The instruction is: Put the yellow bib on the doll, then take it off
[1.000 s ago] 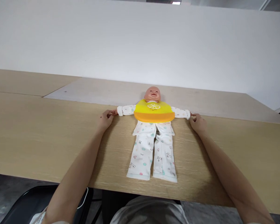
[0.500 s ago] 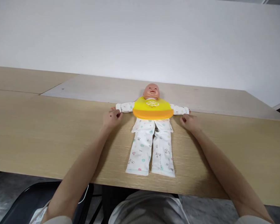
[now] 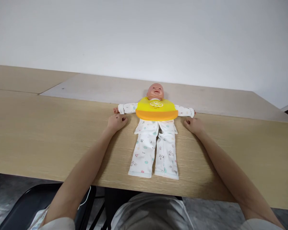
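- Left hand (image 3: pixel 116 122) rests loosely curled on the table (image 3: pixel 38 134), holding nothing, just below the doll's (image 3: pixel 156 127) outstretched sleeve.
- Right hand (image 3: pixel 193 124) likewise, curled and empty beside the other sleeve.
- Doll lies face-up between them, head away from me, legs toward me; both hands equally near.

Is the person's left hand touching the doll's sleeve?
Apart. The head view shows a strip of bare table between the left hand and the doll's sleeve.

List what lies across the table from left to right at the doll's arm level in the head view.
Left hand → doll's left-side sleeve → yellow bib → doll's right-side sleeve → right hand, all on the wooden table.
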The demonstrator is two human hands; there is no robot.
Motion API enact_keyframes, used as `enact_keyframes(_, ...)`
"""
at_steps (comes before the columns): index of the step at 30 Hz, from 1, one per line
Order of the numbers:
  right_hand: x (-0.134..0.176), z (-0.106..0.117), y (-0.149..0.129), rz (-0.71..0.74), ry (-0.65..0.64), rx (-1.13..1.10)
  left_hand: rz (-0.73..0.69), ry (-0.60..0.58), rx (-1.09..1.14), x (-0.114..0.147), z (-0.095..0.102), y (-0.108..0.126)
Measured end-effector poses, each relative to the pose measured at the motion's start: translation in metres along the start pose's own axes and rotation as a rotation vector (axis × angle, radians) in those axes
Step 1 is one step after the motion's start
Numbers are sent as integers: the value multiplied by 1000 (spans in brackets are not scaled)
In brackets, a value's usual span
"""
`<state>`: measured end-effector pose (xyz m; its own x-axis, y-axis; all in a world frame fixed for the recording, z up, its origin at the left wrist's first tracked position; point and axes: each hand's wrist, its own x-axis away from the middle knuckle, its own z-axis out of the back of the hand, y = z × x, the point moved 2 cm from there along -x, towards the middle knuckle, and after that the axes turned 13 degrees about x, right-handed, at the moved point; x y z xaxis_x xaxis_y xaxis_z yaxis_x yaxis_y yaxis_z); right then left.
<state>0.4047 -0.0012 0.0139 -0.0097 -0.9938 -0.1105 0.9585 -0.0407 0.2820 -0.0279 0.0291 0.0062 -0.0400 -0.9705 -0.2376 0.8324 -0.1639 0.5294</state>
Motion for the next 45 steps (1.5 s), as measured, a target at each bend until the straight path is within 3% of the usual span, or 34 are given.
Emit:
enact_keyframes(7, 1, 0, 0, -18, -10, -56, 11, -76, -139, 3, 4, 4)
enact_keyframes(14, 1, 1, 0, -32, -26, -87, 39, -121, -143, 5, 7, 7)
enact_keyframes(45, 2, 0, 0, -16, 8, -99, 41, -110, -109, 7, 10, 11)
